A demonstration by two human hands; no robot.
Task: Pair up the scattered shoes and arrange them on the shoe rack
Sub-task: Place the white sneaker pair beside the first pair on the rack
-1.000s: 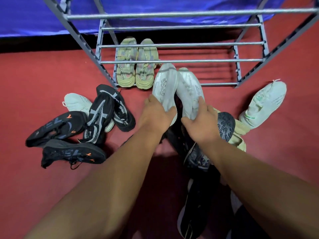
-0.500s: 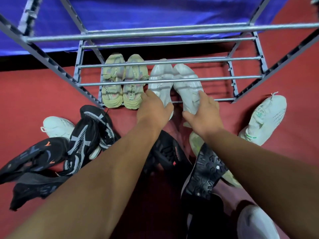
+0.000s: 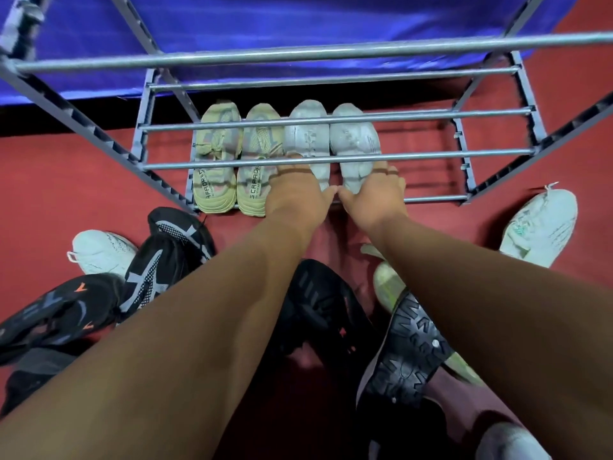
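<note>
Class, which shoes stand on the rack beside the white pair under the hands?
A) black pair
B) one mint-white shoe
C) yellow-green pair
C: the yellow-green pair stands on the rack just left of the white pair that the left hand and right hand hold.

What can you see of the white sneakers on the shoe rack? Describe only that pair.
The white sneakers are a matched, slightly grubby pair with what looks like fabric uppers and faint side markings. They sit upright, side by side on the lowest shelf of the shoe rack, toes pointing away, right of the yellow-green sneakers. The left hand and right hand each grip a heel.
</note>
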